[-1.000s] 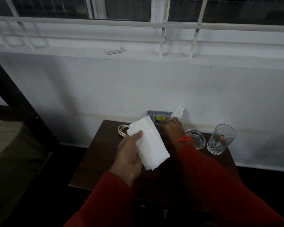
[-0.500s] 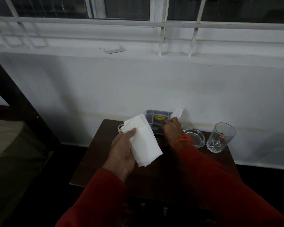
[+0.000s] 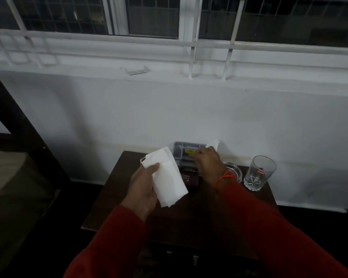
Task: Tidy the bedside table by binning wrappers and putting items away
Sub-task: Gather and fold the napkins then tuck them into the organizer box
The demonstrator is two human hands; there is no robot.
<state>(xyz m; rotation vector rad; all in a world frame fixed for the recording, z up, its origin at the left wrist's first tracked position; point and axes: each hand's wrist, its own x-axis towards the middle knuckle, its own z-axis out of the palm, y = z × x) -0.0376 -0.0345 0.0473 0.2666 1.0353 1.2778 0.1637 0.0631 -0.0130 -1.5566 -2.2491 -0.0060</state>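
A person in red sleeves is tidying a dark tabletop (image 3: 113,205) under a barred window. Nearest the camera, the left hand (image 3: 144,190) is holding a folded white tissue (image 3: 167,177) above the tabletop, thumb pressed on its upper face and fingers closed beneath it; the sheet is sagging at its free lower end, so it is likely light, soft and easily crushed, best pinched near the fold. Beyond it, the right hand (image 3: 206,164) is reaching into a grey tray (image 3: 178,152) at the wall. Its fingers are curling over the tray's contents beside a yellow label (image 3: 190,151), but whether its grip is closing on anything cannot be told. A second white scrap (image 3: 214,143) is standing behind that hand. To the right are sitting a glass ashtray (image 3: 236,171) and a tumbler (image 3: 259,173), both probably fragile and slippery, safest taken round the body.
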